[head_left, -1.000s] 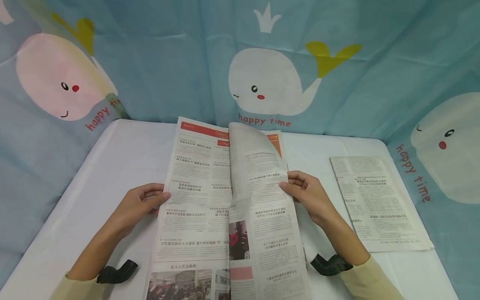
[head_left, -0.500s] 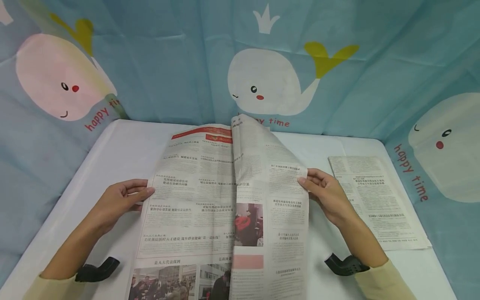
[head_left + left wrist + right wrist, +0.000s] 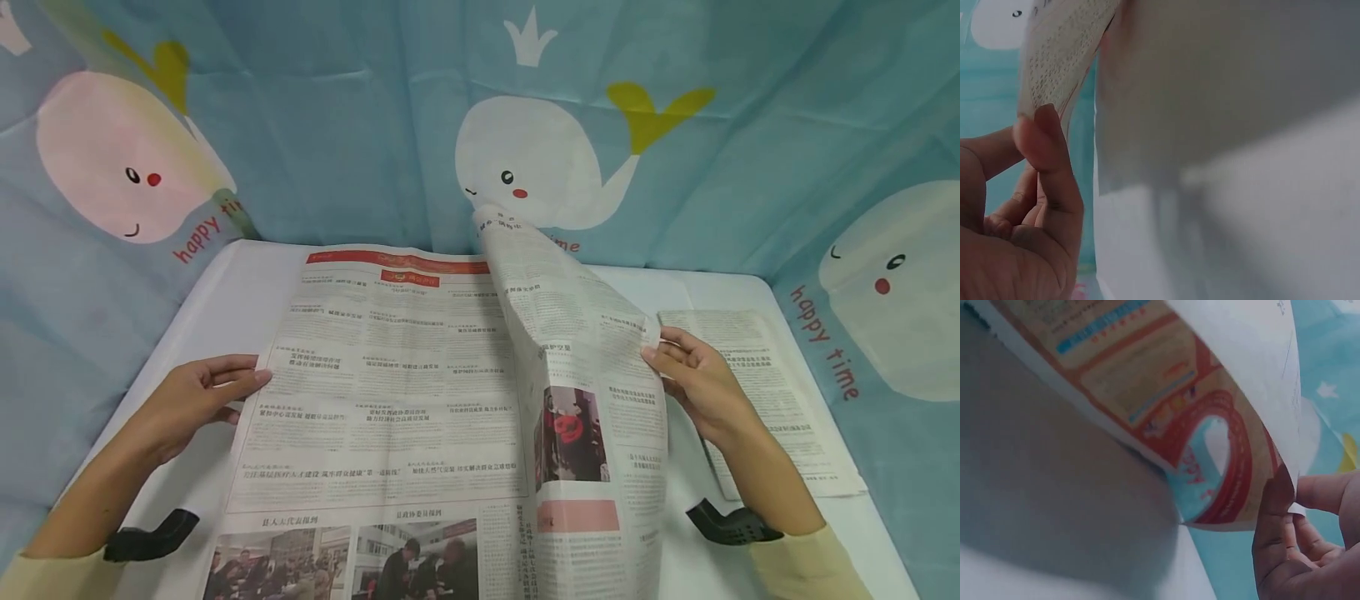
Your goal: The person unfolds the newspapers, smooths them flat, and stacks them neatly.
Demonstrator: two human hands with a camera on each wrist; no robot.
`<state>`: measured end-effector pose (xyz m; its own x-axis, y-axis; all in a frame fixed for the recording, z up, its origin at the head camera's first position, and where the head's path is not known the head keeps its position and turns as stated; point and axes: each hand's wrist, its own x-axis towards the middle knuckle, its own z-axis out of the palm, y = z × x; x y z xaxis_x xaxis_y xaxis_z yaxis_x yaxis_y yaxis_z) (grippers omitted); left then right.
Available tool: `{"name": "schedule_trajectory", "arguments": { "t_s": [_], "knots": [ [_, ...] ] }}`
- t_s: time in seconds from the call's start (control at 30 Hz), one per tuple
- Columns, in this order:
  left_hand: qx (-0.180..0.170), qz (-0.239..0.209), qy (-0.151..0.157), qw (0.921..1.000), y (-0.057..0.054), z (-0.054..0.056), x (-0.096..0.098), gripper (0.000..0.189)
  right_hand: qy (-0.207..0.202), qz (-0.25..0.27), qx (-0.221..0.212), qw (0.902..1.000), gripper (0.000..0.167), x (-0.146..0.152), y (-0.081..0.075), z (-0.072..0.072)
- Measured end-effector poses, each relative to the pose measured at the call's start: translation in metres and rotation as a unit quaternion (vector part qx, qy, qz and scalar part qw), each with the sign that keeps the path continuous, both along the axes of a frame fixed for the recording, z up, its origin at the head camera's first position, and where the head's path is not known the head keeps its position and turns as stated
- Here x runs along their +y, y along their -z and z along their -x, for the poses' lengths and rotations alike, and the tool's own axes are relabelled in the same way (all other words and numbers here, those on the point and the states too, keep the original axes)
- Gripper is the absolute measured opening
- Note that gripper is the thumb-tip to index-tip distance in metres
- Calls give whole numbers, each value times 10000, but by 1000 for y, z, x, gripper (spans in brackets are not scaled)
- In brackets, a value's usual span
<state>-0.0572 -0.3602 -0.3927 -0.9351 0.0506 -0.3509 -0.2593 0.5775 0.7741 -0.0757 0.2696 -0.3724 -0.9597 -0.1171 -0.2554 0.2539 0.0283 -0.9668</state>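
Nearest, in the head view, two pale sleeves (image 3: 813, 567) come in at eight and four o'clock, with a black wrist mount (image 3: 153, 536) on each forearm. The left hand (image 3: 197, 402), between eight and nine o'clock, pinches the left edge of a newspaper (image 3: 375, 392) between thumb and fingers; the left wrist camera shows thumb and fingertip meeting on the paper, and the other fingers bent behind. The right hand (image 3: 697, 379), between three and four, pinches the opposite edge the same way, and its other fingers curl loosely. The newspaper lies between the hands, from the centre down past the frame at six o'clock, its left part spread broad and its right part raised in a curved fold whose top covers some lettering behind. Only the right wrist camera shows the coloured underside (image 3: 1147, 394), red-brown with blue strips; the left wrist camera alone gives the shadow over the white table (image 3: 1285, 219). Farther off, between three and four, a folded newspaper (image 3: 783, 408) lies partly behind the right forearm. Beyond the table hangs a blue curtain (image 3: 330, 150) with whales, the middle one between twelve and one.
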Motion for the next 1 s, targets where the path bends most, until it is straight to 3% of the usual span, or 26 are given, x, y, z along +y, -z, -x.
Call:
{"name": "schedule_trajectory", "arguments": {
  "t_s": [0.23, 0.57, 0.77, 1.0],
  "knots": [
    [-145, 470, 62, 9988, -1, 8, -27, 80, 71, -162, 207, 9996, 49, 26, 3, -7],
    [-265, 1085, 268, 9934, -5, 12, -58, 80, 193, -559, 130, 9982, 37, 51, 15, -17],
    [-11, 1368, 138, 9905, 3, 11, -72, 77, 113, -950, 88, 9954, 37, 59, 25, -24],
    [308, 1613, -130, 9863, 10, 16, -82, 74, 50, -1840, 153, 9828, 63, 59, 35, -30]
  ]
}}
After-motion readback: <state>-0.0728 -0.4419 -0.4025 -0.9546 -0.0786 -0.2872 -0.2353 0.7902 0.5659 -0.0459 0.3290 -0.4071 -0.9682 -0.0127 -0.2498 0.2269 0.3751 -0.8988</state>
